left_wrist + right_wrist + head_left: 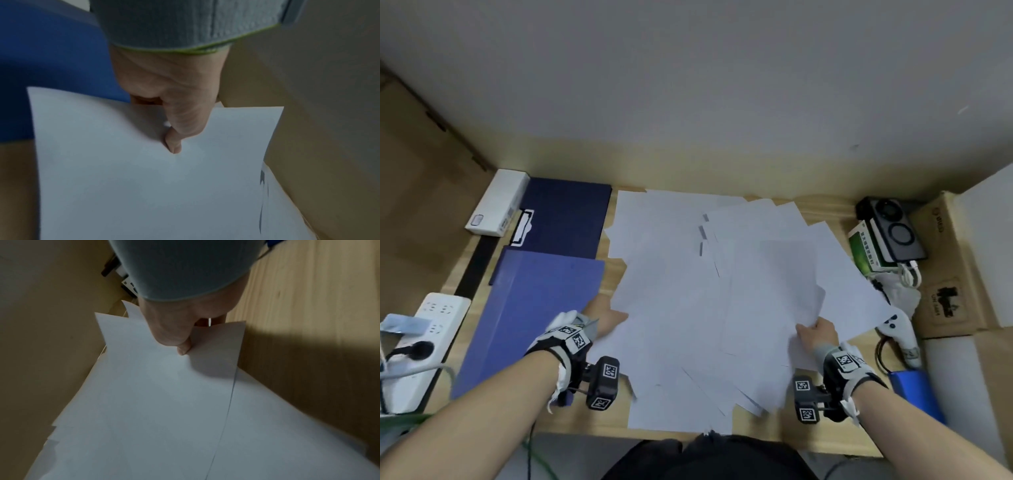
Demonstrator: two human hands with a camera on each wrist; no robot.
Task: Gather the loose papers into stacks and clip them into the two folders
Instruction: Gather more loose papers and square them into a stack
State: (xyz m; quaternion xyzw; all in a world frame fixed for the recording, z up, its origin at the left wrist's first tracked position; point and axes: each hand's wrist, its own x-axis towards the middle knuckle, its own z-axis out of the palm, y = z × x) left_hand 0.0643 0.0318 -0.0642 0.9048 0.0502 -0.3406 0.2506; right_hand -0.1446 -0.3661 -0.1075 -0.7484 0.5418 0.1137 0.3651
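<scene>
Several loose white papers lie fanned across the middle of the wooden desk. My left hand pinches the left edge of the spread; its thumb lies on top of a sheet, with the other fingers hidden beneath. My right hand pinches the right edge, thumb on top of the papers. Two folders lie at the left: a dark blue one with a clip at the back, and a lighter blue one in front, beside my left hand.
A white box and a power strip sit at the far left. At the right are a camera-like device, a green box, a white controller, a blue item and cardboard boxes.
</scene>
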